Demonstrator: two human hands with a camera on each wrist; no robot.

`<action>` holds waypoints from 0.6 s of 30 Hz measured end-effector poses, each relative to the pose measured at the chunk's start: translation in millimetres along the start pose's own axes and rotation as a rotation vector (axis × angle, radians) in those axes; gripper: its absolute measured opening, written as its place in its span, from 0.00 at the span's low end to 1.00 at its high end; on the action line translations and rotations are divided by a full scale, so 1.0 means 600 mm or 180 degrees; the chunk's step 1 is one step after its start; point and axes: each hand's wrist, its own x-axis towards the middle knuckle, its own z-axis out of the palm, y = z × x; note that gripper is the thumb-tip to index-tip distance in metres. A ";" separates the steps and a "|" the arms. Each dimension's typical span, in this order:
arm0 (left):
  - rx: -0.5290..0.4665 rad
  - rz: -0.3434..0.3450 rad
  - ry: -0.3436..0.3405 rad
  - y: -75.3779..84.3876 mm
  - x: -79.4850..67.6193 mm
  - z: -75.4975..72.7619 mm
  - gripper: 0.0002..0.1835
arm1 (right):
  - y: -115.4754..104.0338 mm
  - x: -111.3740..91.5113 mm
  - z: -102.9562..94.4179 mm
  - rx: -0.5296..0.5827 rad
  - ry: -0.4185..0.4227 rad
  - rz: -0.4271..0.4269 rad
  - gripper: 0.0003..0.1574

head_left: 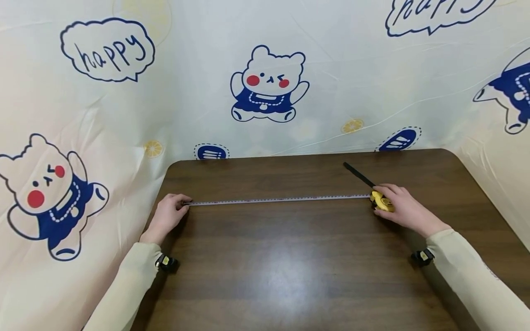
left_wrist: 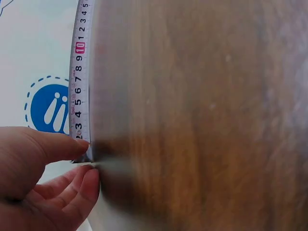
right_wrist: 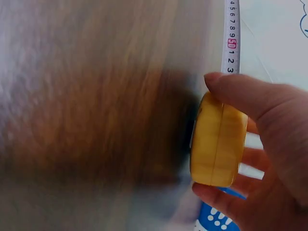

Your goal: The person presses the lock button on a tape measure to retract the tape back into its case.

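A yellow tape measure [head_left: 382, 201] sits in my right hand [head_left: 407, 210], whose thumb and fingers grip the case [right_wrist: 219, 139] from both sides. Its white blade [head_left: 281, 200] runs out leftward, straight and nearly level across the table in the head view. At the far end my left hand [head_left: 167, 215] pinches the blade's tip between thumb and fingers. The left wrist view shows the thumb [left_wrist: 62, 147] lying over the first numbers. Near the case, the right wrist view shows the blade's red 50 mark [right_wrist: 232, 44]. A black wrist strap [head_left: 359, 175] extends from the case toward the back.
Both hands work over a dark brown wooden table [head_left: 265, 257] with rounded back corners. A pale cloth [head_left: 198, 92] printed with bears and lettering hangs behind it and on both sides. Small black cameras [head_left: 167, 263] are worn on both wrists.
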 end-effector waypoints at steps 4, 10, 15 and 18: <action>0.0022 -0.0014 -0.0006 -0.005 0.002 -0.007 0.10 | 0.006 0.006 -0.002 0.0042 -0.0135 -0.0093 0.42; 0.0002 0.0006 -0.0018 -0.007 0.005 -0.012 0.08 | 0.011 0.009 -0.004 0.0083 -0.0327 -0.0042 0.44; 0.0026 0.0117 0.0045 -0.005 0.003 -0.013 0.06 | 0.009 0.008 -0.010 0.0170 -0.0367 -0.0003 0.45; 0.0032 0.0135 0.0048 -0.004 0.003 -0.013 0.05 | 0.009 0.006 -0.010 0.0203 -0.0312 -0.0053 0.40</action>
